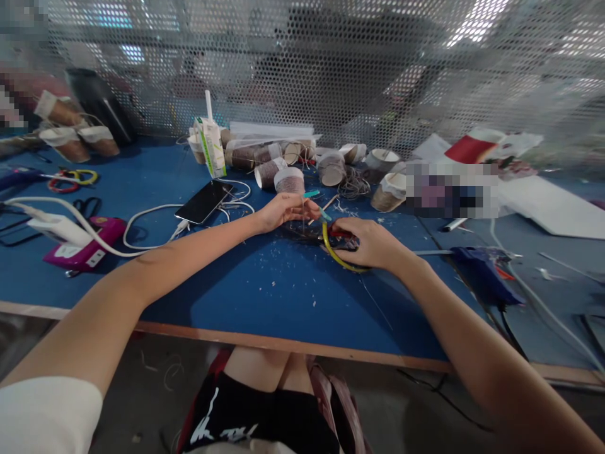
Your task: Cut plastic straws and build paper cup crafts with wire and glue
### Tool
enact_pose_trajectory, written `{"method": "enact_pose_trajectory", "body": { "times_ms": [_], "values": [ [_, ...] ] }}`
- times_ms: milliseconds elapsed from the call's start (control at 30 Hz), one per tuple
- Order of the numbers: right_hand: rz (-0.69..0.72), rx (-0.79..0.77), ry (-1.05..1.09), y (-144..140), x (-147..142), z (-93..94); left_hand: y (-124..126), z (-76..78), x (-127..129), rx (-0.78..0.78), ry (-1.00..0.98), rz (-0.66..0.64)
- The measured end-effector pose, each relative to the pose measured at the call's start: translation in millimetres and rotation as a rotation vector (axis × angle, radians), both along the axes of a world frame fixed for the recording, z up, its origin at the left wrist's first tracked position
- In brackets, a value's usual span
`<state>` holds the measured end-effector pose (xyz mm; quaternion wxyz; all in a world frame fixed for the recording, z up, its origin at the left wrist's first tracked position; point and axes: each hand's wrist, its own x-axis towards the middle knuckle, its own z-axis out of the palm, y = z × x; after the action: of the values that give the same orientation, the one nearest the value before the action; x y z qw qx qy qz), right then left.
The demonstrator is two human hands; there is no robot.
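Shorts [246,416]: nearest the lens, black, with a white leaping-animal mark and blurred white letters I cannot read.
Left hand [286,209]: fingers half curled, tips pinched on thin wires [305,221] that hang down from them; a teal sleeve [312,194] sits at the fingertips.
Right hand [373,243]: fingers closed down over a red-handled tool [341,234] lying on the bench [265,284]; which tool it is I cannot tell.
Yellow tube [336,255]: curves out from under the right fingers, on the side towards the left hand.
Wires, place: between the two hands, just off the bench.
Risk, wires: held only at the fingertips, so they could slip out of the pinch and drop among the offcuts [293,277] scattered just short of the fingers.
Risk, tool: working edge hidden under the right fingers and close to the left fingertips; a slip might nick them.
Risk, glue gun [477,268]: lies beside the right wrist; an elbow swing could knock it or snag its cord.
Beyond the fingers: paper cups [288,180], a carton [212,148], a phone [203,202] on a white cable.
Carton print: green and white, too small to read.
Pink box [85,249]: far out past the left forearm, white label, text unreadable.
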<state>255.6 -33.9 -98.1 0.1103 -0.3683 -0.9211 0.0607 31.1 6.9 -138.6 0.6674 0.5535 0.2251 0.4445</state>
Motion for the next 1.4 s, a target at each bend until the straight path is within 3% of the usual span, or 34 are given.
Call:
{"method": "enact_pose_trajectory", "body": {
  "times_ms": [167,467,733,867,1200,1400],
  "values": [
    [0.03,-0.252,0.087,5,3,8.1,5,-0.7,-4,-0.024,-0.01,-0.07],
    [0.036,-0.27,0.112,12,1,10.6,1,1.7,-5,0.003,0.004,-0.173],
    [0.041,-0.569,0.141,20,25,24.5,-6,0.7,-3,-0.062,-0.041,-0.25],
    [-0.001,-0.475,0.093,19,29,20.3,-5,0.3,-5,-0.053,-0.085,-0.29],
    [0.056,-0.082,-0.05,6,-2,5.2,-7,2.6,-5,-0.12,-0.123,-0.344],
    [0.156,-0.072,-0.046,7,-3,2.5,-9,6.0,-6,-0.22,-0.182,-0.322]
  ]
}}
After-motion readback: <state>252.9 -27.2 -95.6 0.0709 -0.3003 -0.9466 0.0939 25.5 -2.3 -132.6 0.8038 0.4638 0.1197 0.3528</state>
